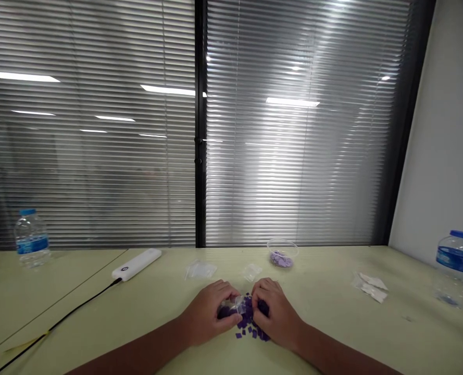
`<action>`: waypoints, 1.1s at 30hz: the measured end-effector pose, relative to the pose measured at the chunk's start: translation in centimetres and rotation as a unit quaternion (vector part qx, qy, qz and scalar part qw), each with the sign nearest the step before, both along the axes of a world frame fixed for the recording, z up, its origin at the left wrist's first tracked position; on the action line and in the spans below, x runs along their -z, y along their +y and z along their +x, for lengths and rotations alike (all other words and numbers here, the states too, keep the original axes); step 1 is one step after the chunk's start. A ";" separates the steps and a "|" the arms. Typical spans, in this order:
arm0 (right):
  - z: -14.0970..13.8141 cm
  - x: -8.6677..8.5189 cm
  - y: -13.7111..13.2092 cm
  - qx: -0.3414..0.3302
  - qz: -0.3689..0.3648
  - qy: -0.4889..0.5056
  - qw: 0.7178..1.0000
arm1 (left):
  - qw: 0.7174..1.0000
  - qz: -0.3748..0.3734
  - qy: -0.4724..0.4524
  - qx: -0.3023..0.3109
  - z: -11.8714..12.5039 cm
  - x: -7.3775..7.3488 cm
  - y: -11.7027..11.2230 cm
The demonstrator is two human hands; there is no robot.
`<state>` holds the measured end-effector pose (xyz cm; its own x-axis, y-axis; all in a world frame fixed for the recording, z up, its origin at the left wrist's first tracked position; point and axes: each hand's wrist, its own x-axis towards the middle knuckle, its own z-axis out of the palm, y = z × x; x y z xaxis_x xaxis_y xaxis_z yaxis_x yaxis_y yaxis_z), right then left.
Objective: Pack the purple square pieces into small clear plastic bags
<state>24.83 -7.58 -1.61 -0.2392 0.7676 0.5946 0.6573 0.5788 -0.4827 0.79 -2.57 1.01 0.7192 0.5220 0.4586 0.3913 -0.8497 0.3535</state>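
A small clear plastic bag (239,305) with dark purple contents is gripped in my left hand (208,311), thumb below and fingers curled over it. Its mouth faces right, toward a loose pile of small dark purple square pieces (249,319) on the table. My right hand (277,315) is closed at the right side of this pile, thumb and fingertips brought together beside the bag's mouth. Purple shows in the gap between that thumb and forefinger, but what the fingertips hold is too small to make out. Several single squares lie scattered in front of the pile.
Behind my hands are a clear round tub (281,255) with lighter purple pieces and crumpled clear plastic bags (200,269). A white power bank (137,263) with a black cable (71,311) lies left. Torn white paper (373,286) and a water bottle (454,268) are right; another bottle (32,239) stands far left.
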 end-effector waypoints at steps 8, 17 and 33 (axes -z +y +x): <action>0.1 0.0 -0.1 0.016 -0.021 0.012 1.000 | 1.000 -0.002 0.005 0.002 0.1 -0.5 -0.3; 0.2 0.3 0.3 -0.014 -0.014 0.015 1.000 | 1.000 0.001 0.008 0.000 0.1 -0.6 -0.4; 0.1 0.2 0.2 -0.017 -0.009 0.016 1.000 | 1.000 0.002 0.007 0.007 0.2 -0.4 -0.1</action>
